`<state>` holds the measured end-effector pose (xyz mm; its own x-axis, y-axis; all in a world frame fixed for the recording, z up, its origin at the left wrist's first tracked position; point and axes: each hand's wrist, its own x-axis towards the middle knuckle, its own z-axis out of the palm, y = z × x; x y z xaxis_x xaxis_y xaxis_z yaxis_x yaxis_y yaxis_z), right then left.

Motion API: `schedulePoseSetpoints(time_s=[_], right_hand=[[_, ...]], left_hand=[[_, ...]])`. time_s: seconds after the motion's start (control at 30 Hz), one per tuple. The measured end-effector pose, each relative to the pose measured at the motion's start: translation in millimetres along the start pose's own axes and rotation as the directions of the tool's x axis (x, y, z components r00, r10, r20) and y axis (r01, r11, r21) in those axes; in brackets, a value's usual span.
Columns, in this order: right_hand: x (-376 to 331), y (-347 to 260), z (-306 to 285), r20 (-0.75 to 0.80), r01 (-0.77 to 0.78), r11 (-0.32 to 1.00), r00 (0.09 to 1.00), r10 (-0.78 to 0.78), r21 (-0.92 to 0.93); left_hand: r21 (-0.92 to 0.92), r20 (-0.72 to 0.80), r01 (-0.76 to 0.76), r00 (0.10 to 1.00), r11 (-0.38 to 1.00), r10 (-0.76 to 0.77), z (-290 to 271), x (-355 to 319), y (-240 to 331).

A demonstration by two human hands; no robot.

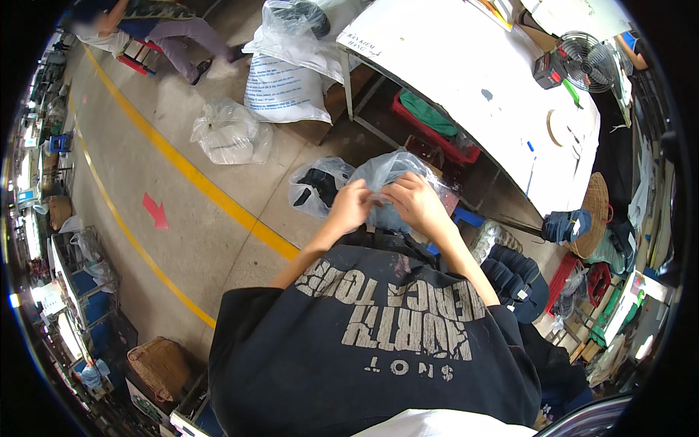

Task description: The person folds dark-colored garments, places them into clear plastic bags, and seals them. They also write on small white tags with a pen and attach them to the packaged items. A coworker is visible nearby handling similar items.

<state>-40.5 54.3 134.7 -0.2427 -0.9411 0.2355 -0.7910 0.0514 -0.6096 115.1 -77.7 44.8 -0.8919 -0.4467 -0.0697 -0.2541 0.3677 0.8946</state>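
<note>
Concrete floor (193,251) extends beyond a plastic bag (389,167), apparently filled but not visibly tied, its film pinched by left hand (352,205) and right hand (410,197).

The see-through plastic bag (397,162) is partly hidden behind the left hand (352,205) and the right hand (415,202), and what's inside is hard to tell. The white table (451,54) hides part of the red crate (460,151). The sitting person's (182,33) head is blurred. The bottom edge cuts off some white cloth (444,425).
</note>
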Motion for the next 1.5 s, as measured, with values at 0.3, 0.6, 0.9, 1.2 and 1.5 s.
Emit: schedulePoseSetpoints(time_s=[0.3, 0.6, 0.9, 1.2, 1.5], right_hand=[[-1, 47, -13, -0.164, -0.341, 0.938, 0.923, 0.348, 0.065], [-92, 110, 21, 0.219, -0.755, 0.59, 0.651, 0.727, 0.286], [-87, 101, -3, 0.267, -0.861, 0.473, 0.509, 0.819, 0.19], [-106, 94, -10, 0.234, -0.916, 0.393, 0.4, 0.886, 0.08], [-90, 91, -3, 0.252, -0.892, 0.391, 0.441, 0.861, 0.226]], left_hand=[[-0.074, -0.237, 0.352, 0.902, 0.933, -0.36, -126, -19, -18], [-0.247, -0.524, 0.568, 0.603, 0.785, -0.602, -200, -26, -174], [-0.746, -0.519, 0.373, 0.193, 0.551, -0.833, -244, 15, -298], [-0.822, -0.426, 0.341, 0.164, 0.457, -0.889, -245, 56, -332], [-0.737, -0.555, 0.363, 0.155, 0.57, -0.817, -251, 81, -390]])
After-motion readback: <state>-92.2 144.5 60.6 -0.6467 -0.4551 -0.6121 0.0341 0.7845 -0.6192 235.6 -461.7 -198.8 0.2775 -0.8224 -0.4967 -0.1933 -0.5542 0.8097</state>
